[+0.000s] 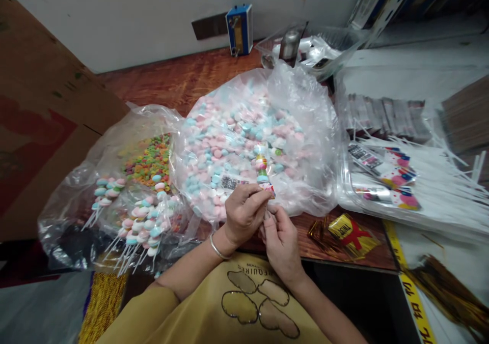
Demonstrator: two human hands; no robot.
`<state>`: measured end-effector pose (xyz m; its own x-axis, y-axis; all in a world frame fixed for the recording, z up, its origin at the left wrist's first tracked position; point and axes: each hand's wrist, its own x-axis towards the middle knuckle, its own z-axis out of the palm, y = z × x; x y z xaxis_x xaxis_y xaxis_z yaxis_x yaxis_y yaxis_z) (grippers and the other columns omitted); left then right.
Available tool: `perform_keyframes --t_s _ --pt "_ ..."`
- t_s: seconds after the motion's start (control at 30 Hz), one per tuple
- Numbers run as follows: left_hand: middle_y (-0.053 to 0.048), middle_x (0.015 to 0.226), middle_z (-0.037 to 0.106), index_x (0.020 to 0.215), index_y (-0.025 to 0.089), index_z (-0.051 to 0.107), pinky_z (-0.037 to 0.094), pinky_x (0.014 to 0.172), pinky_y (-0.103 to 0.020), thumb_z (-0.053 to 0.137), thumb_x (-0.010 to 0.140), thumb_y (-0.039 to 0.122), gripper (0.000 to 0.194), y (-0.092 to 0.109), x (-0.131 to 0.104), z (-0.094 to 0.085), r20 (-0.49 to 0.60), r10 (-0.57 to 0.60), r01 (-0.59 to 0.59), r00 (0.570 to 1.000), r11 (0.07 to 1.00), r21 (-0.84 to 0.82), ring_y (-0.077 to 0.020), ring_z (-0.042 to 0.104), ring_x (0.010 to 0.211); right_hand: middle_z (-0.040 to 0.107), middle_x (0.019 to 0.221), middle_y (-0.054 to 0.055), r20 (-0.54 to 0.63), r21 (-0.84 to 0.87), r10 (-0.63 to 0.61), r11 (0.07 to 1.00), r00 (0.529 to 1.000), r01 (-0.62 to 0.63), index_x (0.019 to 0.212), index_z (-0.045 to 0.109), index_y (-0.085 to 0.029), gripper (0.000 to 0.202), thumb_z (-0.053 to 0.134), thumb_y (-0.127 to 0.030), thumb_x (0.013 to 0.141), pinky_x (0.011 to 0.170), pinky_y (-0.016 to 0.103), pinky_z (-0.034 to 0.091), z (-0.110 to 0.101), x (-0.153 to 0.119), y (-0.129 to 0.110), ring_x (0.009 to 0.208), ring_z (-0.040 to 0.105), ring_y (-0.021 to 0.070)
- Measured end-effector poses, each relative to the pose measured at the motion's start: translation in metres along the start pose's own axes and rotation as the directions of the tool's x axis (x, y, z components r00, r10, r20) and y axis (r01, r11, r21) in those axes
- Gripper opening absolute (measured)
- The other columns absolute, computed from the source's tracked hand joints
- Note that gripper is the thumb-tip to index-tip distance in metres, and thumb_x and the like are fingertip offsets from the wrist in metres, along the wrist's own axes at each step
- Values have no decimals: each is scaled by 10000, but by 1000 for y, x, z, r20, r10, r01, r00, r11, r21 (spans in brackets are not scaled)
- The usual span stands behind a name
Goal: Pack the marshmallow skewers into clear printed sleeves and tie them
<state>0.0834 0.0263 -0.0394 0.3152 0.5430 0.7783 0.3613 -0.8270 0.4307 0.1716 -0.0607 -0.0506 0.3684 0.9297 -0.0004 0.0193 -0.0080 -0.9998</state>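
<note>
My left hand [244, 209], with a bangle at the wrist, is closed around the lower end of a candy skewer [261, 165]. The skewer stands upright in a clear printed wrapper, with coloured pieces stacked inside and a bright patterned base. Just below, my right hand [281, 239] is pinched close against the left fingers; what it grips is hidden. Behind both hands lies a big clear bag of pink, blue and white marshmallows [217, 153]. A printed label [233, 182] shows beside the left hand.
Left are a bag of coloured cereal rings [148, 163] and several marshmallow skewers [143, 224]. Right are a gold twist-tie packet [353, 236], printed wrappers [385, 199] and white sticks [439, 181] in a clear tray. A blue box [240, 31] stands at the back, a carton [49, 115] at far left.
</note>
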Motion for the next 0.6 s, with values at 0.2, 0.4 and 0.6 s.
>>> perform_keyframes --t_s 0.2,0.4,0.6 --pt "-68 943 708 1103 196 684 580 752 -254 606 918 74 235 4 -4 -4 90 22 -11 996 993 -117 -152 678 867 612 733 -17 -72 -43 -49 998 996 46 934 585 -207 213 492 -376 1023 602 235 442 -5 2 1 639 544 130" --pt "-64 942 715 1094 211 696 575 757 -265 610 915 65 246 7 -6 -2 82 -45 57 996 986 -154 -161 688 891 638 670 -19 -166 -338 -196 932 966 131 1220 588 -172 278 516 -327 1001 542 256 435 -10 2 7 562 593 165" --pt "-39 863 705 943 199 684 543 772 -276 661 926 222 37 18 4 -4 232 -475 527 849 725 -444 -152 671 828 728 751 48 -109 -575 -406 770 907 275 1047 649 -176 240 436 -286 1037 529 264 444 -14 4 9 552 651 176"
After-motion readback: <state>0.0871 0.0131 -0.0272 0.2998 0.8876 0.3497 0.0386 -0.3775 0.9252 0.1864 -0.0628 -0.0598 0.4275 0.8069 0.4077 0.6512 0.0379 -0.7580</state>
